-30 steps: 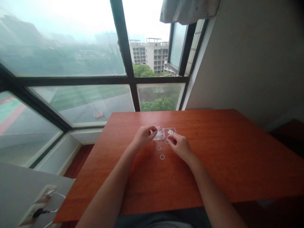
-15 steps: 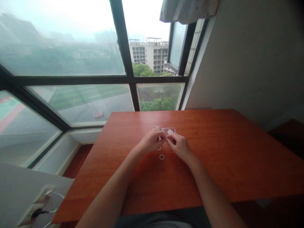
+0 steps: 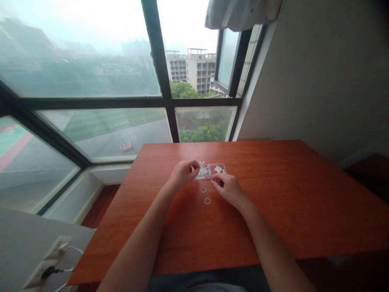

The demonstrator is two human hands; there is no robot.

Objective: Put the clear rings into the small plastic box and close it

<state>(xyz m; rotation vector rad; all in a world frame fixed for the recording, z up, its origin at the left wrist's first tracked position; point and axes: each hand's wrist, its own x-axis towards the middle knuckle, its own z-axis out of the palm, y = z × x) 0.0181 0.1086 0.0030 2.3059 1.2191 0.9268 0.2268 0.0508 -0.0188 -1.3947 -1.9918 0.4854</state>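
Observation:
An open clear plastic case (image 3: 208,177) lies mid-table, its left half holding several small pieces too tiny to make out. Its right half, the flat lid (image 3: 223,166), bears a white printed figure. My left hand (image 3: 184,173) is at the case's left side, thumb and forefinger pinched together; what they hold, if anything, is too small to name. Close to the lid's near edge, my right hand (image 3: 227,187) also has its fingertips together, their contents unclear. Two small pale rings lie nearer me: the upper ring (image 3: 203,187) and the lower ring (image 3: 207,198).
The reddish-brown wooden table (image 3: 288,194) stands against a dark-framed window (image 3: 121,103). To the right rises a plain wall (image 3: 319,81). A socket with a black plug (image 3: 47,272) and white cables is at the lower left.
My left hand has drawn away from my right hand, moving left and slightly up to the case. More of the case and the upper ring now show. The right hand has barely shifted.

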